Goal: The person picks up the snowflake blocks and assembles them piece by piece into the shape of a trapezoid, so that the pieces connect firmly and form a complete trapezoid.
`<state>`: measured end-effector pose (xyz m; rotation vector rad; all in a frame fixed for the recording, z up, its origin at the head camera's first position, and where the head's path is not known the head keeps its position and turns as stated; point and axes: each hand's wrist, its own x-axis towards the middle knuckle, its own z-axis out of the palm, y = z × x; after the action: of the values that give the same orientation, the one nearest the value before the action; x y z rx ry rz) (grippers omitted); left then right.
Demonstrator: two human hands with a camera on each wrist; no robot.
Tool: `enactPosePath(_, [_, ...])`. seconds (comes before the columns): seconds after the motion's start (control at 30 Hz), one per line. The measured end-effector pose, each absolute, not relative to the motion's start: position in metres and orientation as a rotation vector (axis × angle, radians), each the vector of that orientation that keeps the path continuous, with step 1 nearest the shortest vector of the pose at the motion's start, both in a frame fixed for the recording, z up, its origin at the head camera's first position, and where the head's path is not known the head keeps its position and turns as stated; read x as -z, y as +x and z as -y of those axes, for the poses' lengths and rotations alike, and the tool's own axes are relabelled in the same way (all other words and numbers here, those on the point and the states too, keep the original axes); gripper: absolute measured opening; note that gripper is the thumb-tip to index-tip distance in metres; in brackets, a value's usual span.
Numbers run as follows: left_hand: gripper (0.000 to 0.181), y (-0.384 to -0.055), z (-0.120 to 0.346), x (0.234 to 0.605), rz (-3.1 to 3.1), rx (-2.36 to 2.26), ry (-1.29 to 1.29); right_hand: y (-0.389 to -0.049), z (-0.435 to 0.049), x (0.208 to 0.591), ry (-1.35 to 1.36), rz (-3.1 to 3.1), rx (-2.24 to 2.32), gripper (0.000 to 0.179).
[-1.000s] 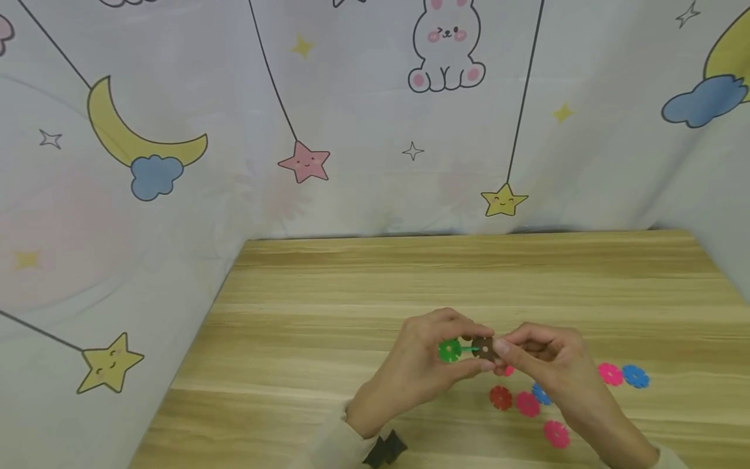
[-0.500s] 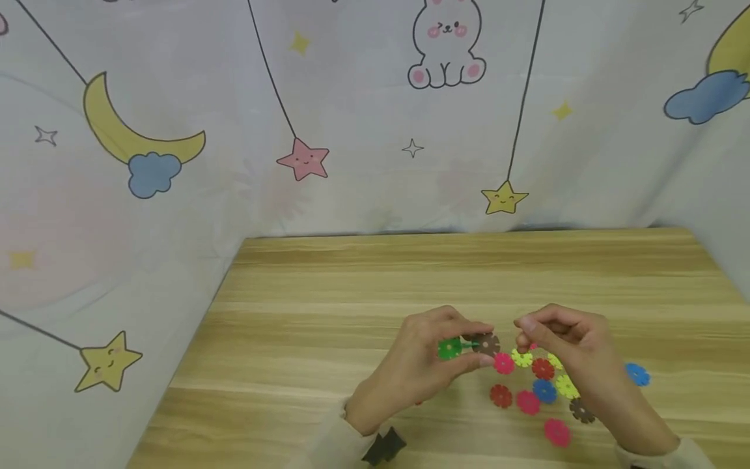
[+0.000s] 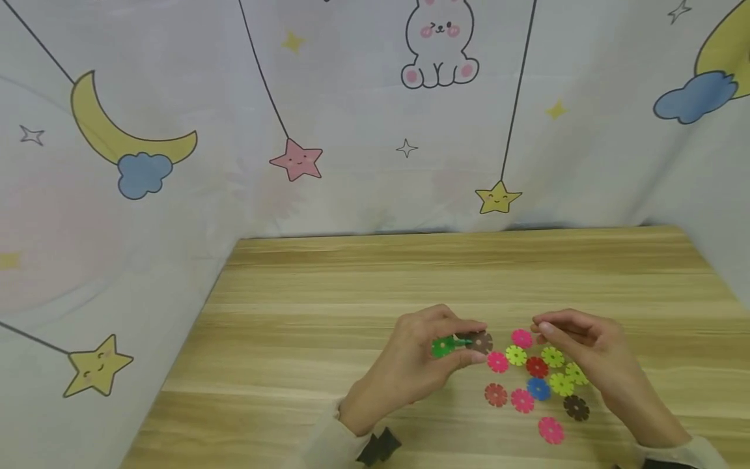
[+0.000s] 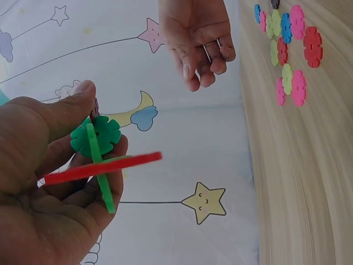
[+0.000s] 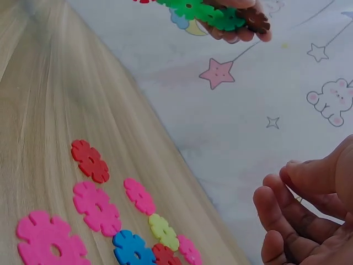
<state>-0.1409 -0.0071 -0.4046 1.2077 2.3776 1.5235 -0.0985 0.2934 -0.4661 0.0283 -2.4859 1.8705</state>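
While the left hand [image 3: 418,355] pinches a chain [image 5: 198,12], the right hand [image 3: 597,352] is apart from it

As the head view shows, the chain of notched discs is held above the table [image 3: 281,293], with the left thumb and fingertips closed on the brown disc [image 3: 482,342] at its right end. Next along comes a teal disc [image 5: 229,19], then bright green; in the left wrist view, a red disc [image 4: 129,162] crosses the green edge-on. The right hand is raised, fingers loosely bent and the thumb tip near the index finger, leaving a narrow space.

Loose discs are scattered on the table. A pink disc [image 3: 521,338] appears just left of the right fingertips, and a second pink disc [image 3: 498,362] appears beside the left thumb. A yellow disc [image 3: 577,373] shows at the right hand's edge. Near the group's middle, a blue disc [image 3: 538,389] adjoins further pieces; a dark brown disc [image 3: 577,408] is to its right.

Cream sleeves [image 3: 334,440] cover the forearms. Behind the table hangs a pale backdrop [image 3: 351,98] printed with a rabbit [image 3: 439,49], a pink star [image 3: 297,160] and a yellow moon [image 3: 90,124].
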Motion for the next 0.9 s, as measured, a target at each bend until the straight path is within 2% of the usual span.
enactPosePath(0.37, [0.032,-0.142,0.008,0.406,-2.381,-1.535,1.266,-0.104,-0.302,0.481,0.017,2.617,-1.754,0.031])
enactPosePath(0.63, [0.031,-0.142,0.009,0.406,-2.377,-1.533,1.257,-0.113,-0.300,0.491,0.002,2.725,-1.569,0.031])
enactPosePath(0.9, [0.031,-0.143,0.010,0.406,-2.372,-1.533,1.255,-0.118,-0.297,0.498,0.021,2.748,-1.585,0.030])
